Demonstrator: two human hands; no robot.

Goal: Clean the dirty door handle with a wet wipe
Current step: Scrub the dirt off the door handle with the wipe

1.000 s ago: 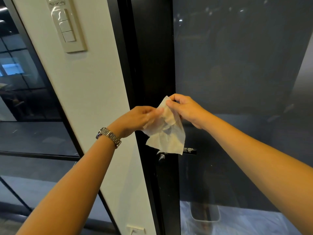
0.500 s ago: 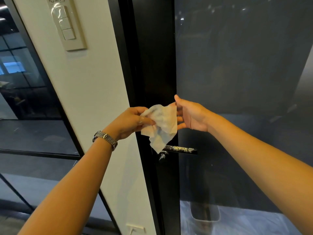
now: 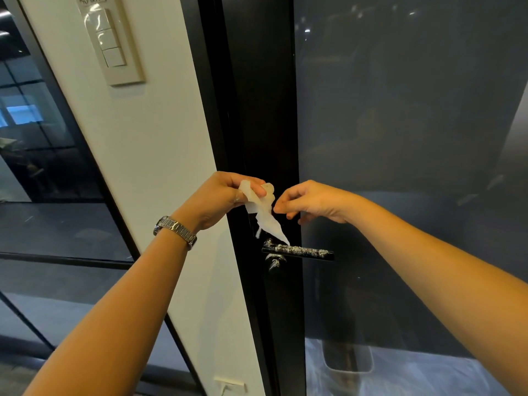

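switch: pale plate high on the white wall, far left, not in play.
watch: metal band on the left wrist, reaching in from bottom left.
left hand: fingers and thumb are curled round the top of the wipe, gripping it bunched. A second ago it shared the sheet with the other hand; now it carries it alone, or nearly so.
wipe: and it's changed shape! It was spread between two hands a second ago and crumpled half a second ago. Now it's a narrow twisted tail hanging from the left hand in front of the black frame. Its tip dangles right over the left end of the handle; touching or just short, I can't tell.
handle: black lever lying level below both hands, speckled white with grime along its whole length. Not wiped yet.
right hand: fingers loosely curled, thumb and forefinger tips right at the wipe's edge. Half a second ago the hand was spread wide beside the sheet; now it's narrowed in. Pinching the wipe or only beside it? Cannot tell.
door: dark glass panel right of the frame, with faint reflections.
meaning: unfolding looks finished, and the wipe is gathered and has dropped toward the lever. I'd judge the first pass along the handle comes next; the cleaning itself hasn't begun.
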